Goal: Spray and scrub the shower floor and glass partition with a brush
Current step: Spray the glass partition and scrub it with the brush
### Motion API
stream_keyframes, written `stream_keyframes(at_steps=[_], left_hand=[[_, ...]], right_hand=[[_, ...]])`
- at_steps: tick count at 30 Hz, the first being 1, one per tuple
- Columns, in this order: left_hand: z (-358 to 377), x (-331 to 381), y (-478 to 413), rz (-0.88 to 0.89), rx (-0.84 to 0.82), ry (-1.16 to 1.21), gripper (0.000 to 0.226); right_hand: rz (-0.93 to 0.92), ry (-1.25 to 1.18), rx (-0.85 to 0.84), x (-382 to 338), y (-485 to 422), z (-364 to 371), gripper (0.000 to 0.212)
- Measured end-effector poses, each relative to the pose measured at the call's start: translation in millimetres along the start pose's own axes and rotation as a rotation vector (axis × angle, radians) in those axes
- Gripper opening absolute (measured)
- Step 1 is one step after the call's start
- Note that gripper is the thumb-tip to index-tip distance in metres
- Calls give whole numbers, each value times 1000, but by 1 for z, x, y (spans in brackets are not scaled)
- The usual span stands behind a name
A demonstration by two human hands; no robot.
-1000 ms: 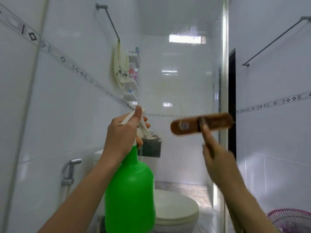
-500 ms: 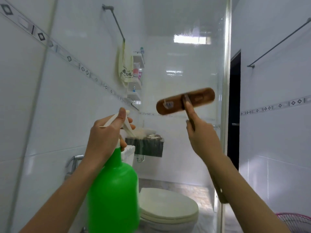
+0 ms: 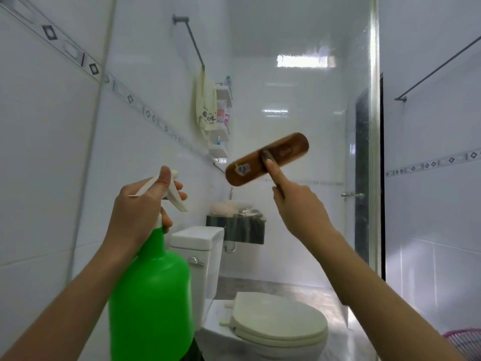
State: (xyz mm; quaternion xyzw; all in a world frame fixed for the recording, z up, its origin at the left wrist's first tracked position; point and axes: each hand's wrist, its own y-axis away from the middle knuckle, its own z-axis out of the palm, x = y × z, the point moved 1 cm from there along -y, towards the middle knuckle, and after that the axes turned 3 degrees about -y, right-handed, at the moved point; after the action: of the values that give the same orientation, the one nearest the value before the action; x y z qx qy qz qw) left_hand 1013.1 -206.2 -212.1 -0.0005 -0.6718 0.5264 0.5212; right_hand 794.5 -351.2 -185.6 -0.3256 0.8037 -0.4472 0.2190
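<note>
My left hand (image 3: 140, 207) grips the white trigger head of a green spray bottle (image 3: 151, 293), held upright at lower left with the nozzle facing the glass. My right hand (image 3: 296, 207) holds the handle of a brown wooden brush (image 3: 266, 158), its forefinger stretched along the handle. The brush head is tilted, right end higher, and lies against the clear glass partition (image 3: 299, 105) at about chest height. The partition's metal edge (image 3: 374, 131) runs vertically at the right. The shower floor is out of sight.
Behind the glass stand a white toilet (image 3: 276, 324) with lid down, its tank (image 3: 197, 246), a dark wall sink (image 3: 236, 227), corner shelves (image 3: 221, 121) with bottles and a hanging cloth (image 3: 207, 108). White tiled walls close in on both sides. A pink basket (image 3: 466, 342) shows at bottom right.
The brush has slid left along the glass and tilted, right end up. My left hand with the bottle has shifted left and down a little. The view has tipped downward.
</note>
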Motion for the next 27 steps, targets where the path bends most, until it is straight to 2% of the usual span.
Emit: stream_keyframes(at_steps=[5, 11, 17, 23, 25, 27], left_hand=[[-29, -6, -12, 8, -19, -6, 43], [-58, -5, -31, 51, -24, -40, 45], [-83, -3, -50, 82, -82, -21, 47], [-103, 3, -64, 104, -102, 8, 49], [-109, 6, -70, 113, -95, 25, 50], [-114, 7, -76, 105, -91, 43, 51]], right_hand=[[68, 56, -89, -7, 62, 14, 66], [-64, 21, 43, -57, -51, 14, 60], [14, 101, -110, -51, 43, 38, 69], [-81, 38, 56, -102, -80, 35, 59], [-50, 21, 32, -102, -65, 43, 61], [-40, 68, -34, -98, -9, 54, 72]])
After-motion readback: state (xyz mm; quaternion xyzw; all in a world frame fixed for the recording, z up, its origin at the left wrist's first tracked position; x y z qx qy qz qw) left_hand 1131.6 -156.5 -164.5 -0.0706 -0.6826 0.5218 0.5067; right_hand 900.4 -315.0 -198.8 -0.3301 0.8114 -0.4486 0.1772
